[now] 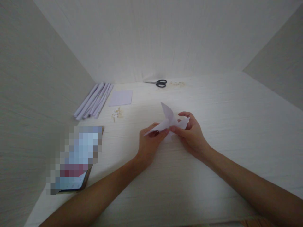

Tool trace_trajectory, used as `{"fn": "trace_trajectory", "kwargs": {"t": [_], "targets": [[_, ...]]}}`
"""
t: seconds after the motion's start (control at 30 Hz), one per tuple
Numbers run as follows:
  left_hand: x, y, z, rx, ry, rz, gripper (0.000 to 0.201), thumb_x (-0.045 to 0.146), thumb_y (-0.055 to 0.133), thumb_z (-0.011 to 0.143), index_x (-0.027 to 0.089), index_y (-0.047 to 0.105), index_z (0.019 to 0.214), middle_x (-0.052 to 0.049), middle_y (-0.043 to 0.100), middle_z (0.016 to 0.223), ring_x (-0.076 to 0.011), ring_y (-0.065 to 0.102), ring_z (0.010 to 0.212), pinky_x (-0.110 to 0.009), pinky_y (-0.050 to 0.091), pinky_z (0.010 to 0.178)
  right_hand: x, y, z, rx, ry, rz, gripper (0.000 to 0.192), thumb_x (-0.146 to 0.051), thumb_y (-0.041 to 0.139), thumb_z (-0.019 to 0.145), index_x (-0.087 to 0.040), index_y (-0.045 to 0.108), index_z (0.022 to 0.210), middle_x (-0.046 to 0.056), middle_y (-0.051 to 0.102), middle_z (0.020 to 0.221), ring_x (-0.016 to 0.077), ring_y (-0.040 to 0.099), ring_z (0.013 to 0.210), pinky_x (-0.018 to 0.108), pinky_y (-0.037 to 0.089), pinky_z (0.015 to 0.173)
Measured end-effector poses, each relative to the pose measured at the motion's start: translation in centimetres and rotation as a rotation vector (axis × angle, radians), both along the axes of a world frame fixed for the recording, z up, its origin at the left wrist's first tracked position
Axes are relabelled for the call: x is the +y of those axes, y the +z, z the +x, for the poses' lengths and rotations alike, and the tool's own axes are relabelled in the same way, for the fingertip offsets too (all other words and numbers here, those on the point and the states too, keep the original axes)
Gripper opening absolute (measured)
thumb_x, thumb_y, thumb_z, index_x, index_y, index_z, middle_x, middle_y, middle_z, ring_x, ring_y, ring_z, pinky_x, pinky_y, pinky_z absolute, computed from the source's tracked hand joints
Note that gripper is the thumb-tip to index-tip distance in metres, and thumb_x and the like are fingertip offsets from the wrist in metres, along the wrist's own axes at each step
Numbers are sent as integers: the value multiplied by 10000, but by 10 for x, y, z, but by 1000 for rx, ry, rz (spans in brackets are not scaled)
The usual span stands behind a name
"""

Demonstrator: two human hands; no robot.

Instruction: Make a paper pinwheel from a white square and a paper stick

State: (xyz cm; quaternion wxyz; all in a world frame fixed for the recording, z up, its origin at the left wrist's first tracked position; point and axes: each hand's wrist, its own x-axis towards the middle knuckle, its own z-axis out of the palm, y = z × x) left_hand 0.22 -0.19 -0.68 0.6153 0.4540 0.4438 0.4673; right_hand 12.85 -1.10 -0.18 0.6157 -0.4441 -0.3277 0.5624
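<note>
white paper (168, 121) in both hands (149, 145) (194, 136)

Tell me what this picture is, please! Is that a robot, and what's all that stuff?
No robot: the left hand and right hand are a person's bare hands. The camera sits on that person's head, looking forward and down, so the arms reach in from below. Both hands hold a curled, pointed white paper shape. On the whitish, streaky table lie long rolled white paper tubes, a flat white paper square, a little pile of thin pale pieces, metal scissors with black handles and a flat phone, blurred into little squares.
</note>
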Motion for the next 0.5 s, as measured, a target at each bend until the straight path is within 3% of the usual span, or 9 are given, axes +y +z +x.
{"fn": "trace_trajectory", "kwargs": {"t": [0.5], "targets": [[-2, 9, -1, 142, 39, 90, 143, 287, 629, 639, 163, 655, 704, -6, 639, 705, -110, 558, 657, -206, 429, 612, 1, -4, 1, -36, 2, 41, 496, -155, 742, 522, -238, 408, 879, -99, 544, 618, 57, 502, 513, 188, 373, 509]]}}
